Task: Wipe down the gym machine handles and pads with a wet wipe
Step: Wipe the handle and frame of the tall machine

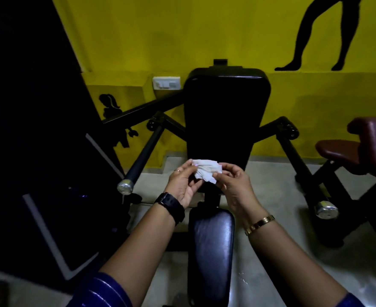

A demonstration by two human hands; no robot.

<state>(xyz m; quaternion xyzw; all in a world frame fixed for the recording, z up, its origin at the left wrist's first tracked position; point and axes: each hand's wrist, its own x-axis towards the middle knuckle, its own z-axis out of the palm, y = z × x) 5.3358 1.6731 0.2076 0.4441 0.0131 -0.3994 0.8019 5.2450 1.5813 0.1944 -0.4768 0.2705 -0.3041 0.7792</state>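
I hold the wipe (205,170) between both hands: my left hand (182,185) pinches its left edge, my right hand (233,186) pinches its right edge, fingers curled onto it. The wipe is white, crumpled and partly spread. Just behind it rises the black back pad (225,116). Below my wrists, running back toward me, lies the black seat pad (211,247), glossy and creased.

Out to the left of my grip a black handle (145,151) slants down to a silver end cap (125,186). To the right a second handle (297,160) slants down to its own cap (326,209).

Under everything is a pale grey floor (271,273). Beyond the back pad stands a yellow wall (204,29) with a white switch plate (166,83) up and left of my grip and black painted legs (315,34) high to the right. A maroon bench (342,151) sits far right, and a dark machine (38,151) fills the left.

A black watch (171,206) is on my left wrist and a gold bracelet (260,224) on my right.
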